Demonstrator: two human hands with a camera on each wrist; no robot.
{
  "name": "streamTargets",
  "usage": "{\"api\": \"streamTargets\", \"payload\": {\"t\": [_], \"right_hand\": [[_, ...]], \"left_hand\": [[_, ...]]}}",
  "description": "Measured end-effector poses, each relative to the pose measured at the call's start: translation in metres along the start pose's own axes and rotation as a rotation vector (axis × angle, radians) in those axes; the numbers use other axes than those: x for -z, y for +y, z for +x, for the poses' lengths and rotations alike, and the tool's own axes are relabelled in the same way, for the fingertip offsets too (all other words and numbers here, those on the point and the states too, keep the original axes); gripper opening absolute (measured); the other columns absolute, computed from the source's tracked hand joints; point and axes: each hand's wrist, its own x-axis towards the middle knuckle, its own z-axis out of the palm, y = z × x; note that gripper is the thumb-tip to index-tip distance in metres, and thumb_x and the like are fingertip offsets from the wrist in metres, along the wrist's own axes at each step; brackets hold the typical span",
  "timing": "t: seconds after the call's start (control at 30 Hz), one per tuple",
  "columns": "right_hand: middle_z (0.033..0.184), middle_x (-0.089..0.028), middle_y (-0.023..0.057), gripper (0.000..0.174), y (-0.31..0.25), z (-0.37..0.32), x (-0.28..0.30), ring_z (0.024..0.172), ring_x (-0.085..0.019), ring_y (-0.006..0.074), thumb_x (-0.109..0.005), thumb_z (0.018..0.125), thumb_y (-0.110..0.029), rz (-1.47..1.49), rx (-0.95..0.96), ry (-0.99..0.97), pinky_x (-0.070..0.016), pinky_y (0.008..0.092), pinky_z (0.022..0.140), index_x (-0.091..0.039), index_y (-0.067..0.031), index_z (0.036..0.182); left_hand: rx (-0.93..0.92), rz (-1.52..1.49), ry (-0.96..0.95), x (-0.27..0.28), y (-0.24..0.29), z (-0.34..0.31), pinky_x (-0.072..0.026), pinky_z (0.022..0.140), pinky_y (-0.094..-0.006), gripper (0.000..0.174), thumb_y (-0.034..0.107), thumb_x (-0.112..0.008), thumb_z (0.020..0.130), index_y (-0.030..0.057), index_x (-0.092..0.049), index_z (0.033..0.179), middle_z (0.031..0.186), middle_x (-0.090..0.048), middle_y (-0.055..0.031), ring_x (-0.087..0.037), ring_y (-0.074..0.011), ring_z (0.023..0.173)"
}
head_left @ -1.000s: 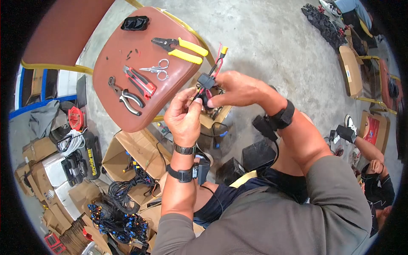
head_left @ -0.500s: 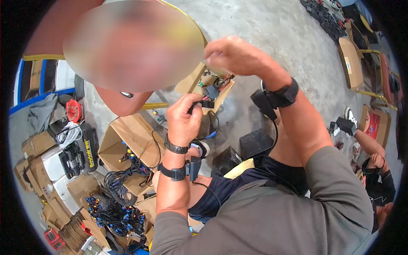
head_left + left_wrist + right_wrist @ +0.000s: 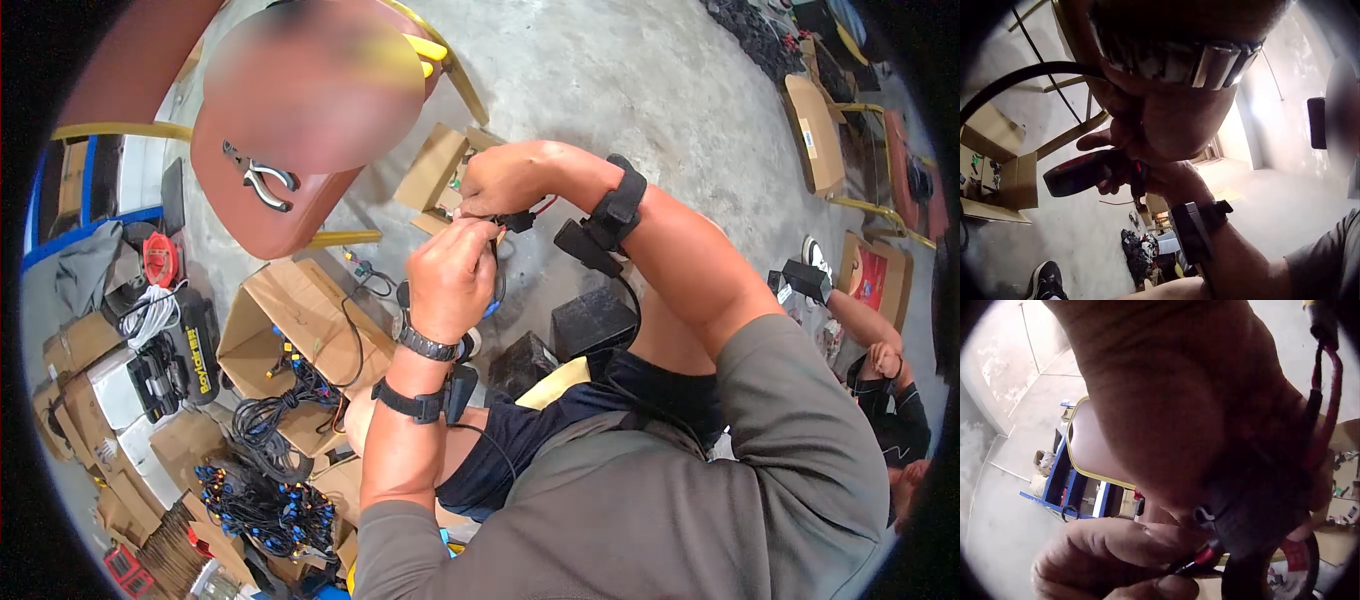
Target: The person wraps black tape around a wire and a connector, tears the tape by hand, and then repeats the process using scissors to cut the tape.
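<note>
Held together in front of the body, my left hand and right hand meet at a black wired module. A red wire leads off it. In the right wrist view, the left thumb and finger pinch a thin wire with a red sleeve. Above the module there, red and black leads run to a yellow-ended connector. A roll of black tape sticks out beside the right fingers in the left wrist view; my right hand grips it, its contact partly hidden.
Pliers and yellow handles lie on the brown chair seat, partly blurred over. Below the hands stands a small open carton. Left are a larger carton and heaped cables. Another person's arm shows at right.
The right hand left the module, swung up near the chair, then came back down to the left hand. The left hand has lowered and turned, still holding the wired piece.
</note>
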Motion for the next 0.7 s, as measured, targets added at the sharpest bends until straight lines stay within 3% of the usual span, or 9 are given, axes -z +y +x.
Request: {"api": "streamTargets", "payload": {"t": [0.1,0.2,0.27,0.47,0.5,0.7], "right_hand": [[0.084,-0.07,0.0199,0.037,0.001,0.003,0.0,0.076,-0.067,0.0336,-0.059,0.087,-0.035,-0.009,-0.056,-0.075,-0.0514,0.0431,0.071,-0.072,0.0001,0.089],[0.081,-0.072,0.0175,0.036,0.016,0.009,-0.008,0.071,-0.068,0.0279,-0.066,0.081,-0.03,0.095,0.038,0.036,-0.0528,0.0392,0.068,-0.072,0.0014,0.098],[0.08,-0.072,0.0164,0.041,0.016,0.007,-0.004,0.069,-0.068,0.0237,-0.07,0.077,-0.027,0.231,-0.046,0.052,-0.0527,0.0359,0.064,-0.07,0.0021,0.106],[0.081,-0.07,0.0149,0.056,-0.001,-0.009,0.017,0.068,-0.066,0.0184,-0.074,0.077,-0.025,0.47,-0.198,0.193,-0.0512,0.0315,0.058,-0.061,0.0042,0.123],[0.081,-0.07,0.0147,0.056,0.0,-0.009,0.018,0.069,-0.066,0.0183,-0.075,0.077,-0.025,0.477,-0.175,0.222,-0.0513,0.0317,0.059,-0.061,0.0042,0.122],[0.082,-0.068,0.0118,0.054,-0.008,-0.017,0.026,0.075,-0.064,0.0172,-0.076,0.077,-0.024,0.543,-0.084,0.347,-0.0512,0.0331,0.063,-0.061,0.0043,0.12]], "left_hand": [[-0.006,0.02,0.0,0.0,0.004,0.002,-0.0538,0.072,-0.0379,0.019,-0.007,-0.063,0.076,0.003,-0.065,0.092,0.088,-0.068,-0.0148,-0.068,-0.0338,0.081],[-0.001,0.009,0.003,-0.001,0.004,0.002,-0.0539,0.072,-0.0378,0.02,-0.007,-0.063,0.075,0.003,-0.065,0.093,0.089,-0.068,-0.0152,-0.067,-0.0338,0.081],[0.001,-0.01,0.014,-0.002,0.003,0.002,-0.0539,0.073,-0.0373,0.022,-0.007,-0.063,0.075,0.0027,-0.065,0.094,0.092,-0.068,-0.0155,-0.067,-0.0338,0.081],[0.165,-0.197,0.175,-0.006,-0.001,0.002,-0.051,0.07,-0.0281,0.02,-0.009,-0.063,0.077,-0.0002,-0.063,0.095,0.094,-0.064,-0.0102,-0.065,-0.0177,0.08],[0.178,-0.217,0.179,-0.006,-0.003,0.002,-0.0493,0.07,-0.0234,0.018,-0.009,-0.065,0.08,-0.0008,-0.062,0.096,0.092,-0.063,-0.0057,-0.062,-0.0099,0.08],[0.4,-0.634,0.24,-0.01,-0.004,0.001,-0.0499,0.069,-0.0222,0.018,-0.011,-0.066,0.082,0.0009,-0.06,0.095,0.092,-0.063,-0.0012,-0.06,-0.0068,0.078]]}}
